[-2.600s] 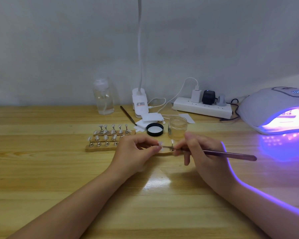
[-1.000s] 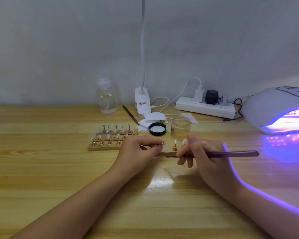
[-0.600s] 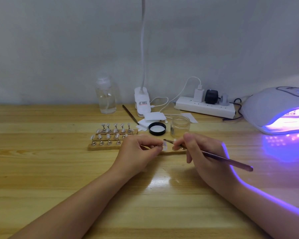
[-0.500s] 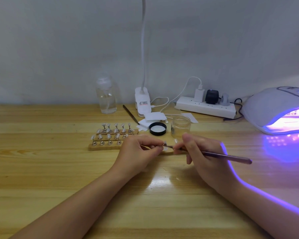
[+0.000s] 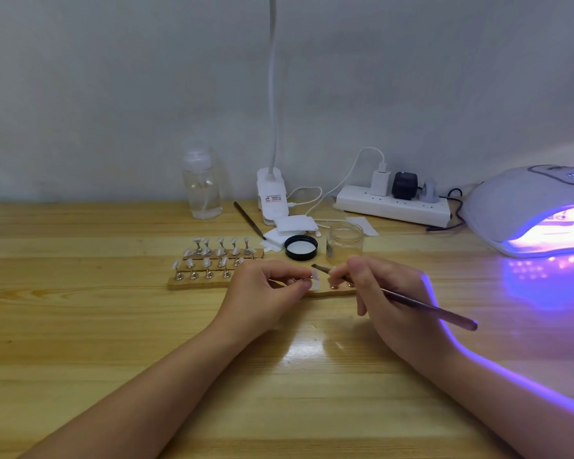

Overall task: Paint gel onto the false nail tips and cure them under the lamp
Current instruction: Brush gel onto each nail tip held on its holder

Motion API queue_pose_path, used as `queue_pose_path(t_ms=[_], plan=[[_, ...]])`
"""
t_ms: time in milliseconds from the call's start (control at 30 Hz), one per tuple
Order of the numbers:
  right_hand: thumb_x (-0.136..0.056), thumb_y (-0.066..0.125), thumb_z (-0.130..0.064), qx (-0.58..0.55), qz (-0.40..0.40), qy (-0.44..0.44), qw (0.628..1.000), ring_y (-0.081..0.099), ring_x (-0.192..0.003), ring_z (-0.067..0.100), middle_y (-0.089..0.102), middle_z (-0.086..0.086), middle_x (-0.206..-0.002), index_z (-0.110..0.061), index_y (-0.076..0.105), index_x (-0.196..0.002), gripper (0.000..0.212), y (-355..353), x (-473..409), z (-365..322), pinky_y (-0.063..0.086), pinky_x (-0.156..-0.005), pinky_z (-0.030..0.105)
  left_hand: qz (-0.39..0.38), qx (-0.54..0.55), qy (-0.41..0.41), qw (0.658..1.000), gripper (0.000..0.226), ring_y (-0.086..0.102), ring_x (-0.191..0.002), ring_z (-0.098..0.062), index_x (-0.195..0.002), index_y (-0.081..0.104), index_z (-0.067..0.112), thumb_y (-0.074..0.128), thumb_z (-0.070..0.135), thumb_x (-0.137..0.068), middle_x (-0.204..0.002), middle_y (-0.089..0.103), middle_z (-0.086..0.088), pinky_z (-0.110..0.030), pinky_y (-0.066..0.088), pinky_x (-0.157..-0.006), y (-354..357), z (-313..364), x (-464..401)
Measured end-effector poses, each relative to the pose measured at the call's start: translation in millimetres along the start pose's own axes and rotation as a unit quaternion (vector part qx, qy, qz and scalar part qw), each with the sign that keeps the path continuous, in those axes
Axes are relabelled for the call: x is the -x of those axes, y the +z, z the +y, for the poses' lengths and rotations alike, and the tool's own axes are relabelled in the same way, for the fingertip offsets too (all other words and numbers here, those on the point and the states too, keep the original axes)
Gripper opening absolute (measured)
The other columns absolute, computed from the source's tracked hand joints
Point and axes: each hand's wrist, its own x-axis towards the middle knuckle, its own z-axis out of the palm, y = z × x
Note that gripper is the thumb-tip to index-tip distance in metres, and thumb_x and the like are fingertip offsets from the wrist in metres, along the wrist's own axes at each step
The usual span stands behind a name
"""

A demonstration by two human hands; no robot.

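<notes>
Painting step, seen from the head camera. Left hand point(image 5: 262, 293) pinches a small metal stand between curled fingers point(image 5: 304, 283), presenting one pale nail tip point(image 5: 315, 281) just above the tabletop point(image 5: 80, 326). Right hand point(image 5: 388, 293) grips the brush point(image 5: 421, 306) like a pen, fingers closed round the handle; the bristle end point(image 5: 316, 267) sits just above and beside the tip, and contact cannot be confirmed at this size. Behind the hands lies the wooden holder point(image 5: 199, 283), carrying rows of further tips point(image 5: 212, 256) on stands. The open gel jar point(image 5: 344, 241) stands just beyond the right hand, its black lid point(image 5: 301, 247) beside it. The lamp point(image 5: 527, 207) glows violet at the far right, well apart from the work.

Likely hazards, as judgement:
- The held stand is small and gripped only at the fingertips; brush pressure could twist it or push the tip off its mount.
- An overloaded brush could flood the tip edges or run onto the left fingers.
- The right knuckles work close to the jar, so a wide stroke could knock it over and spill the gel.
- The lamp is already lit and its light reaches the right forearm; stray light could begin to harden gel on the brush or in the uncovered jar.
- Carrying a wet tip across to the lamp risks smearing it.
</notes>
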Motion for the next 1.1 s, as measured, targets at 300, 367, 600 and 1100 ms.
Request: queue_pose_path(t_ms=[300, 367, 600, 1100], plan=[[-0.089, 0.051, -0.036, -0.032, 0.002, 0.029, 0.999, 0.054, -0.047, -0.003, 0.063, -0.021, -0.060, -0.019, 0.069, -0.075, 0.028, -2.0, -0.2, -1.5, 0.047, -0.056, 0.017, 0.004, 0.007, 0.004, 1.000, 0.026, 0.063, -0.070, 0.004, -0.073, 0.072, 0.030, 0.071, 0.004, -0.074, -0.070, 0.069, 0.018, -0.009, 0.047, -0.067, -0.3, -2.5, -0.8], [-0.086, 0.050, -0.038, -0.079, 0.014, 0.056, 0.995, 0.050, -0.039, 0.002, 0.068, -0.003, -0.059, -0.021, 0.069, -0.068, 0.031, -0.5, 0.9, -3.3, 0.043, -0.046, 0.016, 0.007, 0.010, 0.004, 1.000, 0.028, 0.063, -0.069, 0.005, -0.071, 0.071, 0.031, 0.072, 0.004, -0.074, -0.070, 0.069, 0.020, -0.007, 0.046, -0.065, 0.1, -2.8, -1.0], [-0.089, 0.051, -0.040, -0.054, 0.013, 0.059, 0.997, 0.053, -0.041, 0.014, 0.067, -0.015, -0.062, -0.024, 0.069, -0.075, 0.027, -2.4, -0.4, -3.0, 0.049, -0.050, 0.025, 0.009, 0.018, 0.006, 1.000, 0.029, 0.063, -0.069, 0.005, -0.069, 0.071, 0.032, 0.073, 0.003, -0.073, -0.072, 0.070, 0.020, -0.006, 0.045, -0.064, 0.7, -3.5, -1.9], [-0.087, 0.044, -0.041, -0.082, 0.016, 0.065, 0.994, 0.051, -0.040, 0.012, 0.068, -0.005, -0.063, -0.020, 0.069, -0.073, 0.036, -2.6, 0.4, -3.6, 0.046, -0.048, 0.022, 0.011, 0.038, 0.015, 0.999, 0.032, 0.065, -0.071, 0.005, -0.063, 0.071, 0.035, 0.074, 0.003, -0.070, -0.071, 0.070, 0.019, -0.005, 0.045, -0.065, 0.8, -5.1, -2.8]])
